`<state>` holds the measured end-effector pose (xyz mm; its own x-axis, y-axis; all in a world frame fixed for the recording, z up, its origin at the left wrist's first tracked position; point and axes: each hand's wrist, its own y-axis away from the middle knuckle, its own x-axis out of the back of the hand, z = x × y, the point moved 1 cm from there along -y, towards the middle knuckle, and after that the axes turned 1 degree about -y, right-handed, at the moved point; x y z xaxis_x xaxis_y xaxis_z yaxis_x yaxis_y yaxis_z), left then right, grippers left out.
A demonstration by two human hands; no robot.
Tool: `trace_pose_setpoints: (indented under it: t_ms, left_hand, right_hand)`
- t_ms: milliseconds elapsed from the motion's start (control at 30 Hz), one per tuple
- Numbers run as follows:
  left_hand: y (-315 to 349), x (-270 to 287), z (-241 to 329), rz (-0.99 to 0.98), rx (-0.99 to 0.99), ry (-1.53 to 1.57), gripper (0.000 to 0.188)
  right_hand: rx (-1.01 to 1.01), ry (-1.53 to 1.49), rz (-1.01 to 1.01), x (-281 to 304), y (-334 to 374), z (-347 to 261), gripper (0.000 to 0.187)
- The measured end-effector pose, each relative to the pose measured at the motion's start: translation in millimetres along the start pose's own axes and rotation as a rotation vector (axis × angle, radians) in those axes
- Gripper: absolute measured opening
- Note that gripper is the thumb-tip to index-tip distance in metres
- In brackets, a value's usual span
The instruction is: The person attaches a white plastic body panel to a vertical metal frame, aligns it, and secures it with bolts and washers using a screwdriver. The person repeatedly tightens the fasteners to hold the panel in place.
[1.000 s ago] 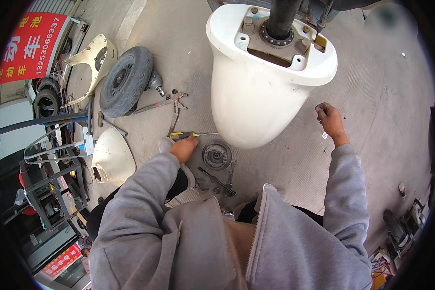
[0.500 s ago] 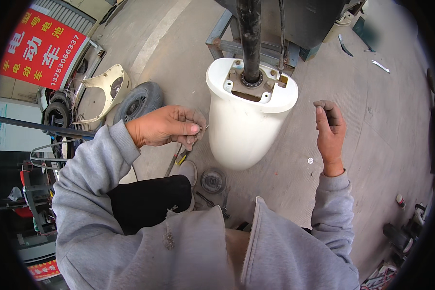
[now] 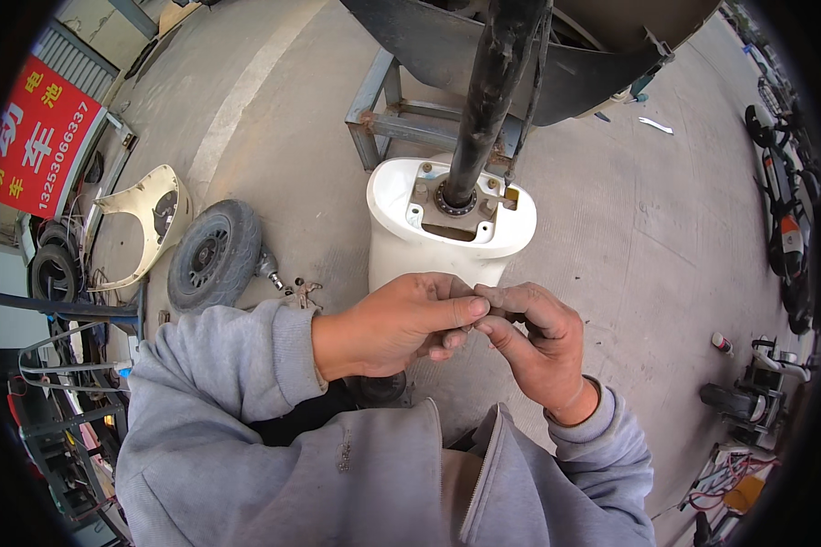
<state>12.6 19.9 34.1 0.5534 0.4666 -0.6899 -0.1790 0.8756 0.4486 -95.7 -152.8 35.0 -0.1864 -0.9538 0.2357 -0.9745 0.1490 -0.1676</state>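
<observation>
Scooter fender, white, my left hand and right hand before it, fingertips pinched, contents I can't tell

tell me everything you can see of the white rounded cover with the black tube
The glossy white rounded cover looks like plastic. Its broad upper rim surrounds a recess with bolts and holes, with an opening at the right. A thick black cylindrical tube rises from a dark dotted ring in the recess, leaning rightward. The cover stands mid-picture, roughly upright, beyond the bare left hand and right hand, which hide its lower end.
</observation>
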Motion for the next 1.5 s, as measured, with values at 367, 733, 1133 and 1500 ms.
trace_pose_setpoints:
  t_ms: [367, 733, 1133, 1500]
  left_hand:
    - [18, 27, 38, 0.321, -0.235, 0.132, 0.029]
    - [36, 32, 49, 0.33, -0.378, 0.184, 0.026]
    - [36, 39, 50, 0.269, -0.408, 0.263, 0.025]
    - [38, 40, 52, 0.303, -0.42, 0.235, 0.028]
  right_hand:
    - [-0.116, 0.324, 0.244, 16, -58, 24, 0.013]
    - [0.07, 0.876, -0.051, -3, -80, 18, 0.015]
    - [0.012, 0.79, -0.058, -7, -83, 10, 0.01]
    - [-0.032, 0.85, -0.059, -7, -86, 12, 0.007]
